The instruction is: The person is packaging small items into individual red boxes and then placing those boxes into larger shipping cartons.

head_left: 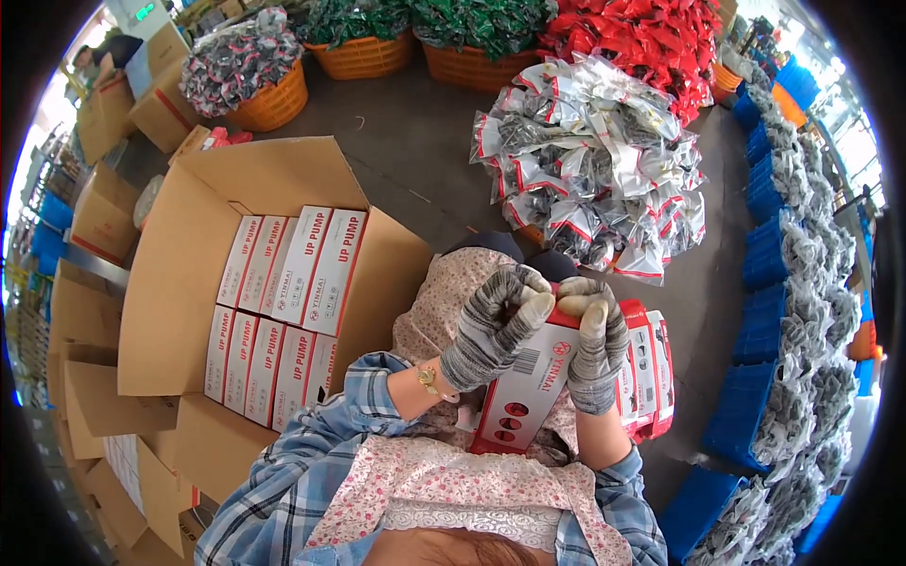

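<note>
A red and white carton stands upright on my lap, its printed side toward me. My left hand, in a grey striped glove with pale fingertips, closes its fingers on the carton's top end. Opposite it, my right hand, gloved alike, pinches the same end, thumb and fingers pressed together. The fingertips of both hands meet near the top edge; the flap between them is mostly hidden. Just right of my right hand lie several similar cartons on something red.
On my left an open cardboard case holds two rows of white and red cartons. Ahead is a heap of bagged parts, with orange baskets of green bags behind. Blue crates of grey bagged parts line the right side.
</note>
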`<state>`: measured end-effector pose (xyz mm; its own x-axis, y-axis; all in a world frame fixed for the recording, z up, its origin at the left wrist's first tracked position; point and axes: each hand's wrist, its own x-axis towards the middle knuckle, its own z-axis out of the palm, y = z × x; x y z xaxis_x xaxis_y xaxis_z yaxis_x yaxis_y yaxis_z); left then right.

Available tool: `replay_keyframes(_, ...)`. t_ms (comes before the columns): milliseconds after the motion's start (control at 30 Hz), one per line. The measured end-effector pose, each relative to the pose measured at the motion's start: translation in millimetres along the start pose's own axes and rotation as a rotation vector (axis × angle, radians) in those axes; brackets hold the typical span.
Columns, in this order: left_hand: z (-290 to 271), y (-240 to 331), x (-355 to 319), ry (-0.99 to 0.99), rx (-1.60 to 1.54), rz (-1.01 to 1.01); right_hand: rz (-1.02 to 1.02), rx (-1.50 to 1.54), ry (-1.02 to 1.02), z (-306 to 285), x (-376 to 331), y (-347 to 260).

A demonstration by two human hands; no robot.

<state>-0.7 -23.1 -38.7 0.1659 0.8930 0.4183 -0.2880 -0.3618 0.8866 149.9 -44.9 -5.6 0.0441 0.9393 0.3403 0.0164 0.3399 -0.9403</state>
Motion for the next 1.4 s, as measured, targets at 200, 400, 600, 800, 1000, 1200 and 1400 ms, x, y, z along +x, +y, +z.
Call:
replay_keyframes(200, -8.1, -14.2, -4.3, 0.061, 0.312, 0.167, -0.172, -0.073, 0.011, -1.5, 3.6, 25.7)
replay_keyframes(400, -56.7, -40.2, 1.3, 0.181, -0.21, -0.286, -0.002, -0.108, 0.002, 7.8, 24.4, 20.6)
replay_keyframes(600, -60.6, -14.0, 82.3, 0.125, -0.615, -0.581, -1.039, -1.029, -0.321, 4.4, 65.6, 16.9)
replay_keyframes(800, -45.2, 38.3, 92.3, 0.193, -0.385, 0.461, -0.508, -0.421, -0.332, 24.8, 115.4, 8.4)
replay_keyframes(1000, -78.0, 45.2, 76.9, 0.466, 0.068, 0.232, 0.084, 0.351, -0.349, -24.4, 237.1, 113.7)
replay_keyframes(1200, -37.0, 72.4, 67.6, 0.416, -0.161, -0.007, 0.485, 0.108, 0.428, -104.3, 435.2, 192.9)
replay_keyframes(1400, -42.2, 23.5, 116.3, 0.286, -0.217, 0.046, 0.46, -0.541, 0.72, -259.3, 517.0, 326.9)
